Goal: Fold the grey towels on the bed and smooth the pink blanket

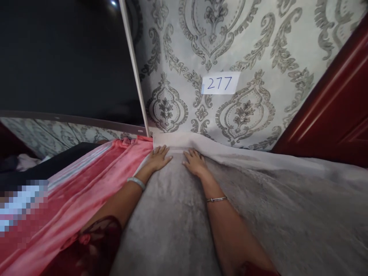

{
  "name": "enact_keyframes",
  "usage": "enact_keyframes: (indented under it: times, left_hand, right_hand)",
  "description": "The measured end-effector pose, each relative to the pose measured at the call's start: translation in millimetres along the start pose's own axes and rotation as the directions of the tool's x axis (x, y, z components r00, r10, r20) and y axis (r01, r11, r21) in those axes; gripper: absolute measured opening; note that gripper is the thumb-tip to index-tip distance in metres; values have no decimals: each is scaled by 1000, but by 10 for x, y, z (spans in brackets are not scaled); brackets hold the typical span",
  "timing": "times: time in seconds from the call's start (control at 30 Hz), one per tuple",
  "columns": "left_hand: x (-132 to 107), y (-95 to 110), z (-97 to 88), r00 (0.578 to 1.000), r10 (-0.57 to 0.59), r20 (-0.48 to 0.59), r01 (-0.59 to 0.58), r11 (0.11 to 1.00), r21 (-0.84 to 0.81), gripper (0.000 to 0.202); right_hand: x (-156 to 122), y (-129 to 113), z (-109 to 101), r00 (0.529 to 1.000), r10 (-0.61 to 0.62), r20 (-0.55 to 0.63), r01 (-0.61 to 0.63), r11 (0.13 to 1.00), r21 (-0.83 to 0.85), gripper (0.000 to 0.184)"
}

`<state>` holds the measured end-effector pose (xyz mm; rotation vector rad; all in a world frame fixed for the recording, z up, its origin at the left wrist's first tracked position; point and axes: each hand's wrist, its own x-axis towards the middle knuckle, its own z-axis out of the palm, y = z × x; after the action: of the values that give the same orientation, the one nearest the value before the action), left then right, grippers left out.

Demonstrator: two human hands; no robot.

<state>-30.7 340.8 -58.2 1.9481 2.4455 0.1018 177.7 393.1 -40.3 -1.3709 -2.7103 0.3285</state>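
- One grey cloth (169, 214), soft-looking and lightly creased, spreads from the bottom of the view to the foot of the wall, running beneath both arms and out to the right.
- One white strip (178, 141) borders its far end, raised a little against the wall.
- Two hands rest on the cloth's far end, side by side with a gap between them.
- The left hand (158, 158) lies palm down near the far left corner, its grip open, fingers spread, nothing grasped.
- The right hand (194, 161) lies palm down just below the strip, its grip also open and holding nothing.
- Two bracelets, one per wrist: a pale bangle (136, 183) on the left, a thin metal band (217, 199) on the right.
- Two dark red sleeves (100, 237), one on each arm.
- One pink cloth (97, 186), with pale stripes, lies along the left side.
- One large dark screen (63, 57) fills the upper left.
- One paper (222, 82) reading "277" is on the patterned wall (172, 107).
- One glossy red panel (330, 99) slants at the right.
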Motion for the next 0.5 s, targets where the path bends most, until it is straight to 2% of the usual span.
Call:
enact_keyframes:
  times: [0.1, 0.17, 0.23, 0.37, 0.43, 0.5]
  left_hand:
    - [-12, 17, -67, 999, 20, 36, -20, 1000, 0, 74]
    - [-156, 22, -133, 997, 39, 71, -40, 999, 10, 75]
    - [-430, -13, -184, 993, 67, 94, -69, 998, 14, 75]
    - [-1185, -155, -177, 983, 162, 82, -161, 987, -12, 73]
    - [-1473, -200, -139, 988, 139, 62, -138, 990, -19, 72]
    - [-1613, -203, -123, 994, 94, 60, -92, 996, -21, 71]
  right_hand:
    - [9, 19, 54, 1000, 2, 5, -2, 1000, -24, 60]
    - [20, 50, 92, 1000, -2, 8, 3, 1000, -29, 60]
    - [29, 86, 128, 1000, -12, 4, 12, 1000, -21, 60]
    - [28, 130, 179, 999, -32, -8, 32, 999, 21, 61]
    - [6, 115, 182, 999, -27, -24, 28, 999, 29, 59]
    - [-49, 76, 163, 999, -10, -32, 11, 1000, 17, 59]
